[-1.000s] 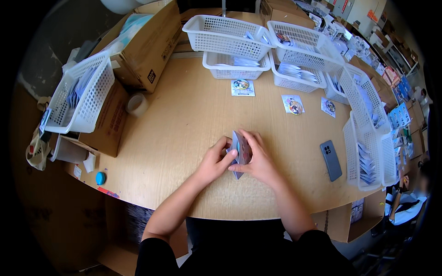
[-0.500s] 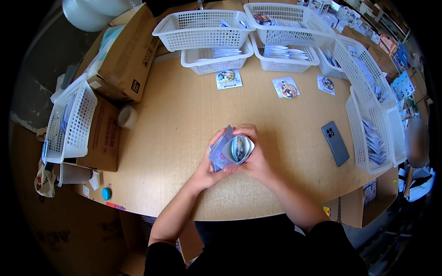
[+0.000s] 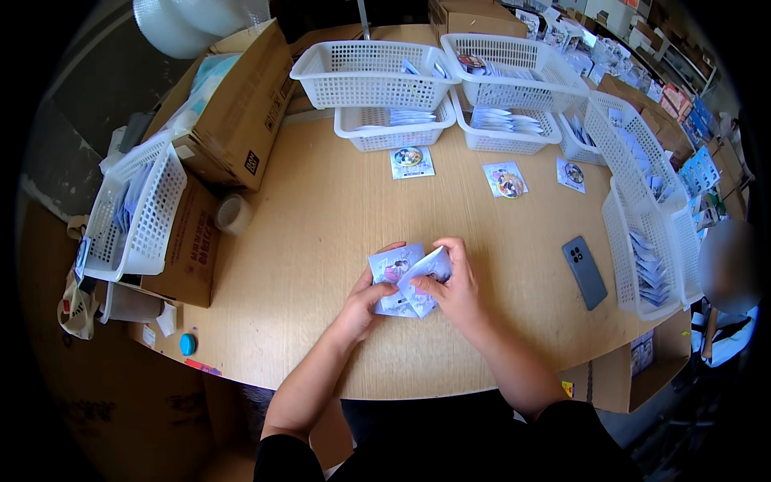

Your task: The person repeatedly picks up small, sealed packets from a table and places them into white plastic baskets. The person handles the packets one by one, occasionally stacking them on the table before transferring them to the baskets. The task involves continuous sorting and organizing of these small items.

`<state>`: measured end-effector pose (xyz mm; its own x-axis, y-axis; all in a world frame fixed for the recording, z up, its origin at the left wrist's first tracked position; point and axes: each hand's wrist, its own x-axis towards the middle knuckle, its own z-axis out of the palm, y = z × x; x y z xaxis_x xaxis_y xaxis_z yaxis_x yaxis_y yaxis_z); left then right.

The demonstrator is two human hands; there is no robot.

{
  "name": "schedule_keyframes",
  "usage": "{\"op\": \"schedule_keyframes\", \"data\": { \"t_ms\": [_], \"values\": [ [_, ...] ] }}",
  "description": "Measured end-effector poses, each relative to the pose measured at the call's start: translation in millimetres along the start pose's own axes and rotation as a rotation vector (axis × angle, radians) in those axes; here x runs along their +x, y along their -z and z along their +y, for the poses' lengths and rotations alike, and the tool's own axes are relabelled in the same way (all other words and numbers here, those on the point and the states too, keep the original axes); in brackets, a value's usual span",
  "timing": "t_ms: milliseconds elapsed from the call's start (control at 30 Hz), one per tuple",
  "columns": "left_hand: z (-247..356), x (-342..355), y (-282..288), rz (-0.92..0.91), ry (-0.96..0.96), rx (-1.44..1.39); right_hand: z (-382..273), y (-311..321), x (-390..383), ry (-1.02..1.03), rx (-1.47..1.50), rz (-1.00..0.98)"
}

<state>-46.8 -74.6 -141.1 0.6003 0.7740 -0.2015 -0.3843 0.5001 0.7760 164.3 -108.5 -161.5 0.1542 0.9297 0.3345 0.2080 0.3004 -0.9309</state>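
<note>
Both hands are gripping a small stack of clear packets low over the near middle of the round wooden table: the left hand is pinching the stack's lower left edge with thumb on top, while the right hand is closing its fingers around the right side and bending one packet upward. Three flat square packets with round colourful badges are lying in a row further out, just before a cluster of white mesh baskets holding more pale packets. A dark phone is lying face down to the right, beside another basket. On the left, brown cardboard boxes are sitting beside a tape roll, and a tilted basket is leaning over the table's edge. Shelves of boxed goods are crowding the far right.
</note>
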Motion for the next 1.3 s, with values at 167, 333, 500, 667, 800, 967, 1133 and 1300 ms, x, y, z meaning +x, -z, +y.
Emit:
{"op": "schedule_keyframes", "data": {
  "t_ms": [167,333,500,667,800,967,1133,1300],
  "values": [
    [12,6,12,0.124,-0.009,-0.101,-20,32,19,-0.226,-0.023,-0.281],
    [27,10,26,0.191,-0.103,-0.123,-54,59,77,0.005,-0.405,-0.061],
    [32,17,45,0.265,-0.176,-0.1,-86,74,196,0.374,-0.686,0.233],
    [37,25,46,0.231,-0.202,-0.1,-58,61,277,0.45,-0.772,0.13],
    [38,26,52,0.241,-0.199,-0.13,-40,26,304,0.48,-0.793,0.035],
    [37,26,55,0.231,-0.197,-0.129,-32,-2,314,0.453,-0.884,-0.049],
    [37,26,55,0.242,-0.2,-0.118,-26,-13,319,0.46,-1.02,-0.147],
    [38,27,50,0.225,-0.194,-0.11,-4,1,339,0.433,-1.161,-0.145]
  ]
}}
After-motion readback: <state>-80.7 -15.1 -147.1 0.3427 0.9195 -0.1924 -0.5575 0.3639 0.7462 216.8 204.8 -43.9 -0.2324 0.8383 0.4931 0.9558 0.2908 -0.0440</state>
